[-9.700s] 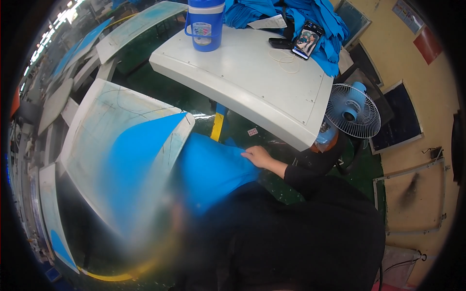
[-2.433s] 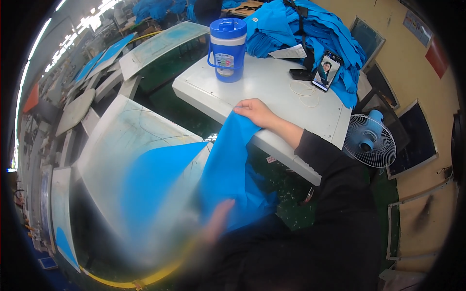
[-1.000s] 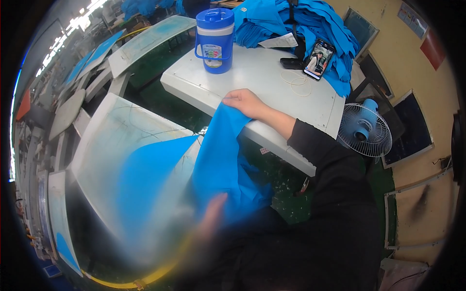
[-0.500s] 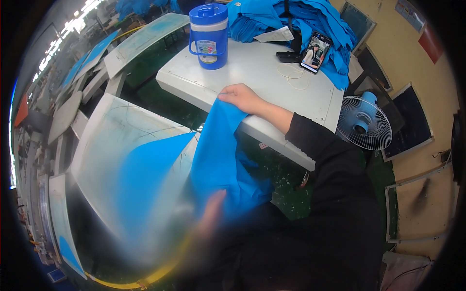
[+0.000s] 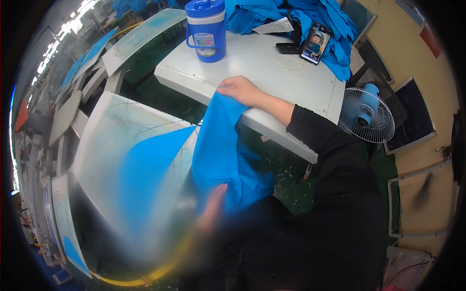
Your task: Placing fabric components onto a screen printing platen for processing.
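My right hand (image 5: 238, 92) is closed on the upper corner of a blue cloth (image 5: 216, 136), which hangs down beside the front edge of a white table (image 5: 247, 58). My left hand (image 5: 213, 203), heavily blurred, is against the lower part of this cloth; how its fingers sit cannot be made out. Left of the cloth, a pale, stained board (image 5: 102, 131) has a blue curved piece (image 5: 145, 165) lying on it, partly blurred.
A blue water jug (image 5: 206, 31), a phone (image 5: 315, 43) and heaped blue fabric (image 5: 340, 36) sit on the table. A fan (image 5: 366, 116) stands by the wall at right. More boards (image 5: 141, 34) line the left, above a yellow curved bar (image 5: 121, 280).
Since the oldest frame, my right hand has lifted the cloth up toward the table edge. Over the last second both hands keep their hold and position, while the view has shifted slightly.
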The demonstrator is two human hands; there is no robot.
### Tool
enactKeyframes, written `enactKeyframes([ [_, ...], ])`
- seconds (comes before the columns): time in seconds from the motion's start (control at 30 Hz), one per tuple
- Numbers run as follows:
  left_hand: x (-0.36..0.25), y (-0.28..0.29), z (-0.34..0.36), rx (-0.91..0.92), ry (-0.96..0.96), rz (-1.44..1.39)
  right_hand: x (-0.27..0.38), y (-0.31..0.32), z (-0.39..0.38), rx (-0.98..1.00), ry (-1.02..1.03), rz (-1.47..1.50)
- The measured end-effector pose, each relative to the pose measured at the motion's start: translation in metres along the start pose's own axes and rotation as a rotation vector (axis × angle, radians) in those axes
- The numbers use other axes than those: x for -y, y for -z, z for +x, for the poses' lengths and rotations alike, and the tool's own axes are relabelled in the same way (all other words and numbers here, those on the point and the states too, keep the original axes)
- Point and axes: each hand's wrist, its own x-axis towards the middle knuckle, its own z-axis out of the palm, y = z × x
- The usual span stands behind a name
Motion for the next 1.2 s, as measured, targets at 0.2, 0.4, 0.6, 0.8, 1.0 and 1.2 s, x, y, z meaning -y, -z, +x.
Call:
enactKeyframes([
  [0.2, -0.008, -0.006, -0.007, 0.015, 0.006, 0.004, 0.000, -0.003, -0.002, 0.010, -0.023, -0.035],
  [0.4, -0.019, -0.012, -0.011, 0.026, 0.021, -0.024, 0.002, 0.001, 0.000, 0.004, -0.012, -0.048],
  [0.6, -0.014, -0.007, -0.004, 0.023, 0.018, -0.005, 0.001, 0.000, 0.003, -0.001, -0.020, -0.050],
  [0.8, -0.017, -0.012, -0.008, 0.022, 0.020, -0.034, -0.001, 0.000, 0.000, -0.008, -0.031, -0.048],
  [1.0, -0.027, -0.018, -0.016, 0.055, 0.035, -0.053, 0.000, -0.001, 0.000, -0.003, -0.020, -0.062],
  [1.2, -0.042, -0.030, -0.023, 0.115, 0.038, -0.102, -0.007, 0.002, 0.006, -0.004, -0.022, -0.016],
])
